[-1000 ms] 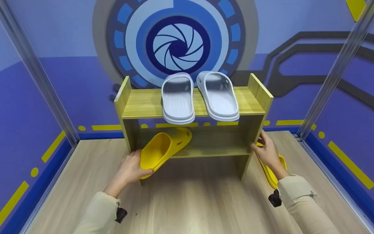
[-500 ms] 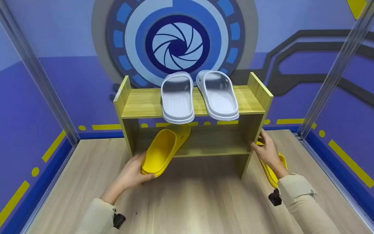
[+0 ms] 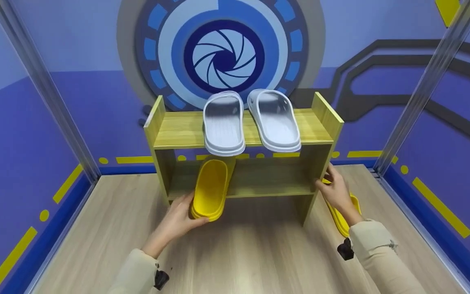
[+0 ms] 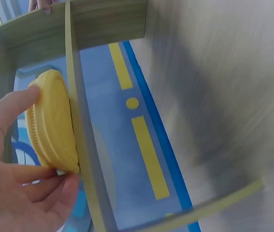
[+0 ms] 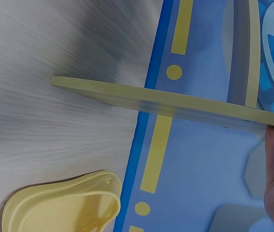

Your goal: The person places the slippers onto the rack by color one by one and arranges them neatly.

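Observation:
My left hand grips the heel end of a yellow clog, thumb on one side and fingers on the other. The clog's toe points into the middle shelf of a small wooden shoe rack, and the left wrist view shows it against the shelf board. At the rack's right side panel, my right hand pinches the front edge, with fingers along the outer face. A second yellow clog lies on the floor outside that panel, partly hidden by my right hand in the head view.
Two pale grey clogs, a left one and a right one, sit on the top shelf, heels overhanging its front edge. Blue printed walls enclose the wood-look floor at the back and sides.
My left hand has moved right with the yellow clog and turned it from slanted to nearly straight, toe toward the shelf. The right hand stays on the rack's side panel.

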Action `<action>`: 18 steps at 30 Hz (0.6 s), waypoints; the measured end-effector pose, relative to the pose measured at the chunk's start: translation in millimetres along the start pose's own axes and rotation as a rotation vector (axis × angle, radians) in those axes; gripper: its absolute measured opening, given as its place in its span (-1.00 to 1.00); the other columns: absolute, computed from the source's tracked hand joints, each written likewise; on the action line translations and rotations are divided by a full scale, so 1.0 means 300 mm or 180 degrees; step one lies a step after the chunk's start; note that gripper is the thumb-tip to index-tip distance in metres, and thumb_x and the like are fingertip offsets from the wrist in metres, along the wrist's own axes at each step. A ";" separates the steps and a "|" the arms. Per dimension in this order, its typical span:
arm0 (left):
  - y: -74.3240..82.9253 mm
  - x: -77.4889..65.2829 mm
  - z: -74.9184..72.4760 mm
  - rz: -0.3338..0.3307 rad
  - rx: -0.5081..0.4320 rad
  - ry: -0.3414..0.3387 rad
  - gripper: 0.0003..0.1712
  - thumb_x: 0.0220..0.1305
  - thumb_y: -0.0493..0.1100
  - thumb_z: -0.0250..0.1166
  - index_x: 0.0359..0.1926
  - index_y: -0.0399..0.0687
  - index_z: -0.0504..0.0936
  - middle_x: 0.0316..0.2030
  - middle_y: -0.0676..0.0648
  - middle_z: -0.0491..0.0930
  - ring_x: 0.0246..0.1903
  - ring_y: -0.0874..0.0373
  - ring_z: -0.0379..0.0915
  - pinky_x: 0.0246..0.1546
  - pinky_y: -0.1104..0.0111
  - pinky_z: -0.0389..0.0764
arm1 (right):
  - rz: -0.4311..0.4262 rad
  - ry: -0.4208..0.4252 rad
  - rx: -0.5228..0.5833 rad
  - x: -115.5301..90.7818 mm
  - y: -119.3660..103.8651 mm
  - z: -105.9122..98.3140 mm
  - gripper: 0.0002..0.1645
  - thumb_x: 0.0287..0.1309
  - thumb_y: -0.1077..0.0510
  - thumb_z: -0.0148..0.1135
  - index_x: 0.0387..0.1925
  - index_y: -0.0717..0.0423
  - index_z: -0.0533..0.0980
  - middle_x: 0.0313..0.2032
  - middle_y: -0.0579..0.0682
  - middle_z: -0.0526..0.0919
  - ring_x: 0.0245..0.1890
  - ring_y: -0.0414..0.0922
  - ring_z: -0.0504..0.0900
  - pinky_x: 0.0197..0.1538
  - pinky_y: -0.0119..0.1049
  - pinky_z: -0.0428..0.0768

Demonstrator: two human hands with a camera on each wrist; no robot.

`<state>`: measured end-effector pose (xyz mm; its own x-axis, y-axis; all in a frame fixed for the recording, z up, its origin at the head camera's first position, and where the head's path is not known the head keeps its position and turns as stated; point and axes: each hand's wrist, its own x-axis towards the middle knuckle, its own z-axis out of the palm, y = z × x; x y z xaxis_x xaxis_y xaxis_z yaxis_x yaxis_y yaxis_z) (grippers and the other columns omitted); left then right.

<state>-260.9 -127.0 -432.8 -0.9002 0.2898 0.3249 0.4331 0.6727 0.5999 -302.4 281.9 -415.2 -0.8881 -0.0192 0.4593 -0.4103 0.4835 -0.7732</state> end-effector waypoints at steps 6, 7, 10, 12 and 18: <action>0.027 0.024 0.051 -0.0041 0.0080 0.0224 -0.14 -0.12 0.15 0.35 0.15 -0.18 0.29 -0.08 -0.11 0.41 -0.06 -0.05 0.28 -0.01 0.06 0.24 | 0.0042 -0.0010 0.0004 0.010 0.043 -0.004 -0.23 0.00 0.41 0.12 0.27 0.14 0.11 0.08 0.27 0.33 -0.06 0.20 0.42 -0.14 0.00 0.44; 0.029 0.028 0.059 -0.0025 0.0093 0.0268 -0.15 -0.12 0.15 0.35 0.14 -0.19 0.30 -0.09 -0.11 0.42 -0.07 -0.05 0.28 -0.01 0.06 0.24 | 0.0035 -0.0011 0.0009 0.013 0.058 -0.004 -0.23 0.01 0.40 0.12 0.27 0.12 0.11 0.09 0.26 0.33 -0.06 0.20 0.42 -0.14 0.00 0.44; 0.032 0.039 0.078 0.0027 0.0129 0.0368 -0.17 -0.12 0.15 0.35 0.11 -0.21 0.32 -0.12 -0.12 0.43 -0.10 -0.05 0.30 -0.04 0.07 0.26 | 0.0041 -0.0012 -0.0010 0.018 0.092 -0.003 -0.23 0.02 0.38 0.14 0.28 0.06 0.12 0.10 0.21 0.33 -0.04 0.17 0.42 -0.14 -0.03 0.45; 0.032 0.046 0.087 0.0051 0.0143 0.0416 -0.19 -0.13 0.14 0.36 0.09 -0.22 0.33 -0.16 -0.12 0.43 -0.13 -0.05 0.30 -0.06 0.08 0.27 | 0.0036 0.0004 -0.0054 0.018 0.099 -0.002 -0.24 0.02 0.37 0.14 0.27 0.06 0.13 0.09 0.21 0.33 -0.04 0.16 0.43 -0.14 -0.05 0.45; 0.027 0.055 0.092 0.0010 0.0168 0.0423 -0.16 -0.11 0.16 0.34 0.11 -0.24 0.31 -0.15 -0.13 0.42 -0.11 -0.07 0.29 -0.03 0.07 0.24 | 0.0029 0.0040 -0.0126 0.017 0.099 0.000 -0.26 0.00 0.36 0.14 0.25 0.07 0.15 0.07 0.19 0.36 -0.06 0.13 0.44 -0.15 -0.08 0.47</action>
<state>-273.4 -98.0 -442.7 -0.8835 0.2018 0.4228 0.4299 0.7079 0.5605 -319.2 296.2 -435.8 -0.8890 -0.0036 0.4579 -0.3934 0.5180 -0.7596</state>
